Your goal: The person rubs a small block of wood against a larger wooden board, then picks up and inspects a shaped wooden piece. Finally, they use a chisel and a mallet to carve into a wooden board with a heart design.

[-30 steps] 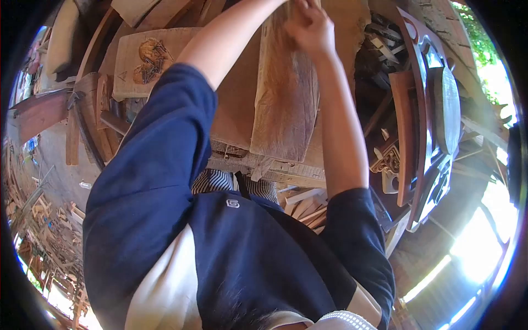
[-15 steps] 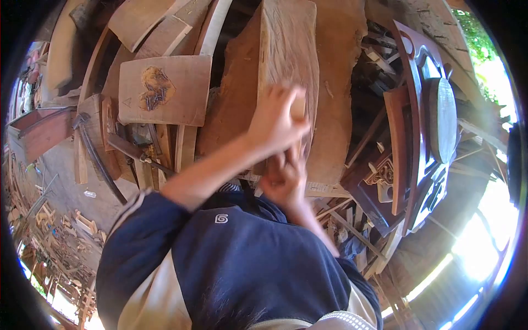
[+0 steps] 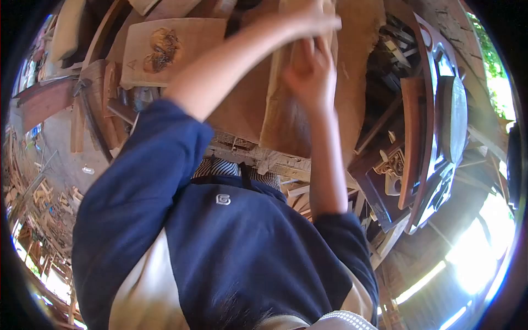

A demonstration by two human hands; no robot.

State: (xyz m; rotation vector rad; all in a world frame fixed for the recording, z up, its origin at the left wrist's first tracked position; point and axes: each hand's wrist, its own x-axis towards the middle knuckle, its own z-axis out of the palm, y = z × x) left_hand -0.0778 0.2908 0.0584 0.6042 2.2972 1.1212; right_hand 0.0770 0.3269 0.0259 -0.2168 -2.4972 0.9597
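A long wooden board [image 3: 286, 118] lies on a wider slab [image 3: 349, 82] with a rough natural edge. My left hand [image 3: 313, 21], smeared by motion, is closed over the far part of the board, around something wooden that is mostly hidden. Nearer to me, my right hand [image 3: 312, 77] is closed just behind it, its fingers bent round something I cannot make out. Both arms stretch forward over the board.
At the left, a wooden block [image 3: 137, 52] bears a patch of dark metal pieces. Beside it are a hammer [image 3: 91, 118] and a reddish box [image 3: 47, 102]. Glossy wooden panels [image 3: 432, 115] stand at the right. Scraps litter the lower left floor.
Both hands have moved forward along the board, away from my body, and slightly right. The arms are stretched further, and the view has shifted a little.
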